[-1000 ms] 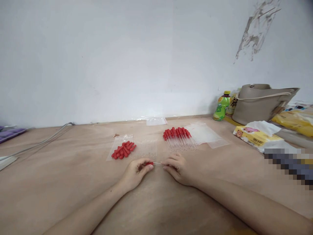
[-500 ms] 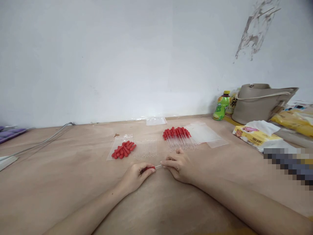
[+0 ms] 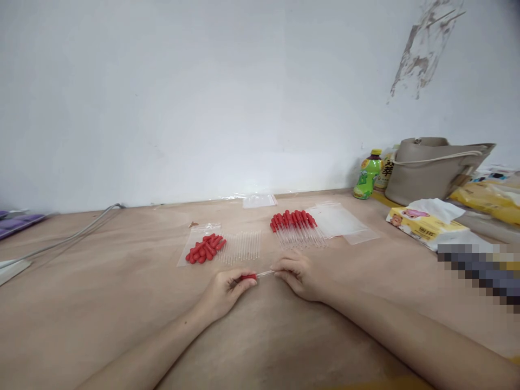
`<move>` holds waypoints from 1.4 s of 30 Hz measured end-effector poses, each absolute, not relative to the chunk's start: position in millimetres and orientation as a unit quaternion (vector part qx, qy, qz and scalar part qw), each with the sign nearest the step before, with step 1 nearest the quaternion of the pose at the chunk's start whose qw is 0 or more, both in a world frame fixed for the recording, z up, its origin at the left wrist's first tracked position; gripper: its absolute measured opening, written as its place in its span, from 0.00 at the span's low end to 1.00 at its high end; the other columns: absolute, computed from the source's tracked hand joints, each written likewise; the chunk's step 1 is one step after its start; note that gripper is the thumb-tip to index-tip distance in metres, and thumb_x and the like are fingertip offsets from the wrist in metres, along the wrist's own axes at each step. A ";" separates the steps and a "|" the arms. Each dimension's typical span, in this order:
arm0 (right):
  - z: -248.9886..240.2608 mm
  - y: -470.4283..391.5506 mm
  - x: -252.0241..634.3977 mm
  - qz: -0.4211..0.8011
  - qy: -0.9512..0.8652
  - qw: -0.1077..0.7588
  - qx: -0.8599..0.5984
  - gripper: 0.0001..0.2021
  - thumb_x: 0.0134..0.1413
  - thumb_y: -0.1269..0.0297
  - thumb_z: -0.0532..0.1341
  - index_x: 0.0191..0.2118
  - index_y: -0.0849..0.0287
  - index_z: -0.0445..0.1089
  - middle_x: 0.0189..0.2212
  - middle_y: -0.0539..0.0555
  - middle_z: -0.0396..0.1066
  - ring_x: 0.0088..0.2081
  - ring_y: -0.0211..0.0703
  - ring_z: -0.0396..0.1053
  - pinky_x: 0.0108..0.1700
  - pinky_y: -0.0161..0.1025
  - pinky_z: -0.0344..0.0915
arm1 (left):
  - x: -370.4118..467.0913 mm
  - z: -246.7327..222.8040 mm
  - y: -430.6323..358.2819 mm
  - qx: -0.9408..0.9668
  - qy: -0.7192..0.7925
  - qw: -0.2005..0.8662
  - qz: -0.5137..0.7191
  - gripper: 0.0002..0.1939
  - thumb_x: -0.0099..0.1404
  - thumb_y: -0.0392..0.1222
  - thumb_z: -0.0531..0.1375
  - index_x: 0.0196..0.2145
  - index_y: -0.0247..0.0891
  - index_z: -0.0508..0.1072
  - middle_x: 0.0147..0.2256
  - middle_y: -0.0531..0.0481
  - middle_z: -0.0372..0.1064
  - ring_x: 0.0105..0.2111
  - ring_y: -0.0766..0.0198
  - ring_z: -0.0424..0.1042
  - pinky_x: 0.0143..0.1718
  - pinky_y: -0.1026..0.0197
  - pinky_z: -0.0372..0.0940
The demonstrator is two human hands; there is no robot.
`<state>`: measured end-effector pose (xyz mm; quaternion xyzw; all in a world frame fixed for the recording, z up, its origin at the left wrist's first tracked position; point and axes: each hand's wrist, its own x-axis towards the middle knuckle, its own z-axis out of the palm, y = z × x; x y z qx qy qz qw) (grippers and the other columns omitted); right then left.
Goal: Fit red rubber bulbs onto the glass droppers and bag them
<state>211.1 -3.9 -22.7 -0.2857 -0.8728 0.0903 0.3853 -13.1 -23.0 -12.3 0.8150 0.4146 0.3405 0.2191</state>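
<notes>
My left hand [image 3: 226, 291] is closed around a red rubber dropper bulb [image 3: 248, 277]. A clear dropper tube [image 3: 265, 274] runs from the bulb's mouth to my right hand [image 3: 298, 275], whose fingertips pinch its far end. Just beyond my left hand, loose red bulbs [image 3: 205, 249] lie heaped on a clear zip bag [image 3: 183, 258]. Beside the heap is a row of bare clear tubes [image 3: 246, 246]. Farther back on the right, several droppers with red bulbs fitted [image 3: 296, 225] lie side by side.
Flat clear bags [image 3: 337, 219] lie right of the droppers, and a small one [image 3: 259, 201] lies by the wall. At right stand a tissue pack [image 3: 426, 223], a green bottle [image 3: 368, 176] and a grey bag [image 3: 426, 170]. A cable [image 3: 87, 225] crosses the left side of the brown tabletop [image 3: 101, 292].
My right hand has shifted slightly to the right and its fingers have drawn closer together. More of the clear tube shows between my hands. My left hand is nearly still.
</notes>
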 end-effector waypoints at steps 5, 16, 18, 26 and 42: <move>-21.6 0.5 213.2 0.070 -0.894 0.351 -0.271 0.09 0.54 0.70 0.54 0.38 0.55 0.69 0.30 0.51 0.70 0.32 0.36 0.64 0.37 0.37 0.55 | -12.1 -10.0 -26.5 0.823 0.412 0.256 0.295 0.10 0.62 0.42 0.53 0.34 0.38 0.73 0.29 0.53 0.71 0.29 0.67 0.68 0.30 0.67 0.62; -17.9 -3.6 210.6 -0.080 -0.900 0.324 -0.282 0.08 0.51 0.72 0.53 0.31 0.58 0.69 0.28 0.51 0.69 0.27 0.34 0.61 0.35 0.39 0.46 | -10.6 -10.8 -27.0 0.837 0.427 0.207 0.271 0.11 0.62 0.44 0.52 0.34 0.38 0.73 0.27 0.53 0.70 0.27 0.67 0.66 0.28 0.67 0.59; -15.6 -7.4 207.9 -0.077 -0.900 0.323 -0.283 0.08 0.51 0.72 0.53 0.30 0.59 0.69 0.26 0.51 0.69 0.26 0.34 0.60 0.34 0.38 0.46 | -10.6 -10.9 -26.8 0.844 0.421 0.193 0.272 0.11 0.62 0.44 0.53 0.34 0.38 0.72 0.27 0.52 0.70 0.26 0.67 0.66 0.28 0.67 0.59; -14.4 -15.9 199.9 -0.027 -0.901 0.308 -0.304 0.10 0.53 0.71 0.50 0.28 0.60 0.67 0.21 0.49 0.68 0.22 0.33 0.57 0.34 0.38 0.45 | -9.6 -8.6 -28.4 0.864 0.402 0.150 0.262 0.11 0.63 0.43 0.52 0.32 0.37 0.72 0.25 0.52 0.68 0.24 0.68 0.63 0.25 0.67 0.57; 1.3 -21.2 197.2 -0.023 -0.911 0.218 -0.350 0.11 0.56 0.65 0.51 0.27 0.59 0.68 0.27 0.51 0.69 0.31 0.38 0.62 0.36 0.39 0.49 | -13.4 -6.5 -23.4 0.869 0.392 0.121 0.275 0.10 0.62 0.43 0.53 0.35 0.37 0.72 0.26 0.51 0.67 0.26 0.66 0.65 0.29 0.65 0.61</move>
